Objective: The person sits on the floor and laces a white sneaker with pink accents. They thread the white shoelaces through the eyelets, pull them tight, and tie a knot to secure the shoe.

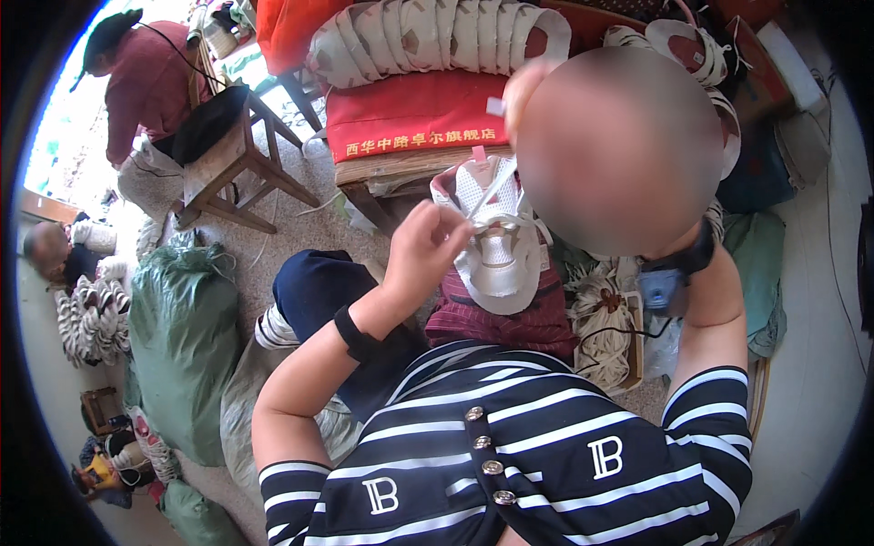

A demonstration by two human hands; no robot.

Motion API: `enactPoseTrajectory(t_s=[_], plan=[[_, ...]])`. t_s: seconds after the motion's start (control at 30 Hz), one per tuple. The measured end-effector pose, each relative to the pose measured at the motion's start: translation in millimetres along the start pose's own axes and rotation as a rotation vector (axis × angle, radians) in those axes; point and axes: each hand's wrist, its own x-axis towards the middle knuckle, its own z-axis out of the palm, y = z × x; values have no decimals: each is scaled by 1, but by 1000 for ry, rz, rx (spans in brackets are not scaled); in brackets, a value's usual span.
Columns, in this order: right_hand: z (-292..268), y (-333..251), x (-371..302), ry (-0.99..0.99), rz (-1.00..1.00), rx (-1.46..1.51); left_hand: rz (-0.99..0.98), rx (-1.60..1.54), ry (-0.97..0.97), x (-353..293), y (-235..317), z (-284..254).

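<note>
A white shoe upper (pixel 503 278) with mesh, beige parts and a pink tab lies over dark red striped cloth (pixel 537 318) on my lap. A flat white shoelace (pixel 494 189) stretches slantwise above it. My left hand (pixel 424 244) pinches the lace near its lower end, thumb and fingers closed, just left of the upper. At the lace's upper end is my right hand (pixel 523 98), raised close to the camera. A grey-brown blur covers most of it, so its grip is hidden. A small white tip (pixel 495 106) sticks out beside its visible finger.
Ahead stands a wooden bench with a red cloth (pixel 414 114) and a row of nested white uppers (pixel 437 41). A box of white laces (pixel 605 332) sits to my right. Green sacks (pixel 187 337) stand left, near a wooden stool (pixel 237 168) and a seated person (pixel 150 86).
</note>
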Motion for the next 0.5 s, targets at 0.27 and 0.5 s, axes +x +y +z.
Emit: enactPoseTrajectory(t_s=[0.27,0.5], plan=[[-1,-94,-4,106,-603,-193,404,355,-35,-6,-17,-1],[-10,-116,-3,207,-775,-204,186,-79,279,6,-8,17]])
